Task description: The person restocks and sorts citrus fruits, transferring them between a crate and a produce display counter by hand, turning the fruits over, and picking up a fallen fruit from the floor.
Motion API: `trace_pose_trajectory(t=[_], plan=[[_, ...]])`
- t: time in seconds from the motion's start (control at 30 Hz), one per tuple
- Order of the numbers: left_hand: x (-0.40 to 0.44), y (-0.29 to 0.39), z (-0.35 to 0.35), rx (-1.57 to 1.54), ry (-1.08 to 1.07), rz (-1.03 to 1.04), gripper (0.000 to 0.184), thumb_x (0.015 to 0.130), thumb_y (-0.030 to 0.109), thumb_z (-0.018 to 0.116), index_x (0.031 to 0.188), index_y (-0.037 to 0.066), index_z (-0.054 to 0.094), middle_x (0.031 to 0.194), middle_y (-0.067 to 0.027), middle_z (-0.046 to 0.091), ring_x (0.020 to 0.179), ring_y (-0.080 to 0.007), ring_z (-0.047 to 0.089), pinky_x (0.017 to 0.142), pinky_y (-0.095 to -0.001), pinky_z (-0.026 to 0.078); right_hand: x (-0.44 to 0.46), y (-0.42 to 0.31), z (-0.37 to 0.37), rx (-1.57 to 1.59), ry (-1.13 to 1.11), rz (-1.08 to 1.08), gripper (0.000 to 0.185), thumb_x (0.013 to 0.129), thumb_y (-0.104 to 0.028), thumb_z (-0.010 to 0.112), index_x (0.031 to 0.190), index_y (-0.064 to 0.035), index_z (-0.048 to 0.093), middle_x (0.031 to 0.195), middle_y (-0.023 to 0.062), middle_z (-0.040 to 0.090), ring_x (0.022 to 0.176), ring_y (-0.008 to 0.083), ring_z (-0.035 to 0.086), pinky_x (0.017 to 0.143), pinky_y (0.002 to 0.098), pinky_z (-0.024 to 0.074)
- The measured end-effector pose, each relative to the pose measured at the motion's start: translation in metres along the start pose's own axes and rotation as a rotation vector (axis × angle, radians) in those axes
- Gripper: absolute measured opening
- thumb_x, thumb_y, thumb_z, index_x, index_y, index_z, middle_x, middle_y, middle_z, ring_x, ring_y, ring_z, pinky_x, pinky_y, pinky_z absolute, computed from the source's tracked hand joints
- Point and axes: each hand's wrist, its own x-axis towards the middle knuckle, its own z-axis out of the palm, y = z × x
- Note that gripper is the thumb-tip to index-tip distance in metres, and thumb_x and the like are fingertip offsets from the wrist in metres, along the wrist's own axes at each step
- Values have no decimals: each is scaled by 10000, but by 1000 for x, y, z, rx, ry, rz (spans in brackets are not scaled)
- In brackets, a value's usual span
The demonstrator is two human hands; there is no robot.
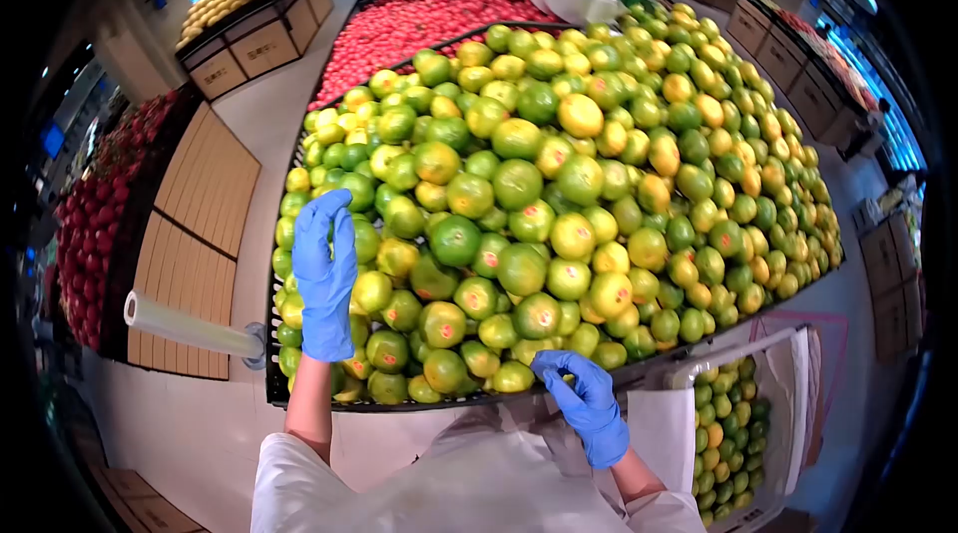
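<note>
Both hands wear blue gloves over a large sloping pile of green and yellow citrus fruit (519, 184), many with small reddish stickers. My left hand (324, 278) is over the pile's left edge, its fingers stretched out and bent a little at the tips, touching or just above the fruit. No fruit shows in it. By the front edge, my right hand (587, 405) hovers beside the lowest row, fingers loosely curled with a gap at the thumb and nothing visible inside. The black display crate (399, 405) borders the pile.
To the right, a white-lined crate (801, 413) holds more citrus. A roll of clear bags (190, 325) stands at left, near a slatted stand (205, 194) with red fruit (110, 224). Small red fruit (419, 19) and a white planter (574, 4) are behind the pile.
</note>
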Motion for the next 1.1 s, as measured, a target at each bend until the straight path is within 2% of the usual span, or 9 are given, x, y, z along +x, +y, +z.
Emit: trace_pose_trajectory(t=[0.23, 0.3, 0.47, 0.63, 0.73, 0.83, 0.9, 0.97, 1.1], plan=[[-86, 187, 63, -592, -511, -127, 225, 861, -46, 490, 1058, -28, 597, 977, -133, 621, 876, -208, 595, 798, -298, 471, -123, 36, -92, -69, 368, 175, 209, 826, -55, 617, 1029, -5, 629, 863, 115, 639, 721, 241, 609, 657, 297, 488], [-116, 226, 90, -719, -769, -39, 229, 901, -14, 452, 1085, -26, 587, 987, -106, 612, 876, -173, 596, 793, -286, 482, -161, 53, -115, -35, 542, 316, 191, 850, -88, 600, 1021, -11, 634, 829, 70, 639, 659, 141, 558, 607, 247, 457], [-171, 304, 145, -878, -1034, -3, 244, 834, -24, 554, 1073, -1, 600, 920, -106, 631, 823, -191, 619, 731, -286, 495, -234, 124, -204, -231, 829, 526, 173, 870, -122, 590, 987, 2, 623, 794, 71, 632, 664, 121, 565, 621, 253, 469], [-209, 343, 175, -958, -1136, -201, 223, 853, -6, 548, 1070, -4, 601, 930, -109, 630, 829, -189, 622, 744, -279, 495, -217, 181, -253, -734, 616, 359, 438, 791, -180, 650, 1174, -38, 493, 1046, 144, 551, 959, 314, 531, 832, 401, 456], [-220, 358, 179, -971, -1191, -233, 213, 885, 19, 540, 1090, 2, 597, 935, -100, 629, 847, -179, 621, 758, -272, 491, -173, 188, -266, -837, 509, 337, 526, 760, -212, 668, 1211, -57, 447, 1121, 150, 494, 1032, 336, 471, 900, 418, 404], [-223, 368, 175, -925, -1217, -197, 223, 884, 2, 532, 1099, 7, 593, 940, -90, 629, 866, -171, 620, 768, -269, 490, -149, 215, -275, -966, 779, 357, 588, 740, -238, 684, 1240, -57, 433, 1142, 165, 468, 1035, 346, 454, 923, 427, 375], [-228, 367, 174, -920, -1242, -234, 228, 888, -5, 527, 1107, 13, 590, 951, -87, 628, 879, -166, 617, 780, -267, 489, -149, 224, -291, -900, 872, 367, 622, 723, -259, 696, 1246, -50, 431, 1134, 185, 472, 1019, 353, 459, 908, 434, 381], [-234, 364, 177, -924, -1240, -261, 223, 894, -1, 526, 1106, 19, 594, 956, -87, 626, 879, -156, 615, 784, -264, 487, -151, 235, -308, -784, 738, 536, 640, 721, -275, 708, 1249, -47, 428, 1123, 202, 481, 1014, 366, 475, 906, 434, 396], [-231, 368, 182, -979, -1364, -416, 229, 936, 32, 468, 1133, -9, 579, 1004, -95, 618, 919, -147, 592, 821, -271, 479, -149, 263, -325, -472, 657, 511, 694, 676, -233, 768, 1251, -51, 425, 1141, 219, 499, 1045, 369, 509, 943, 400, 411]])
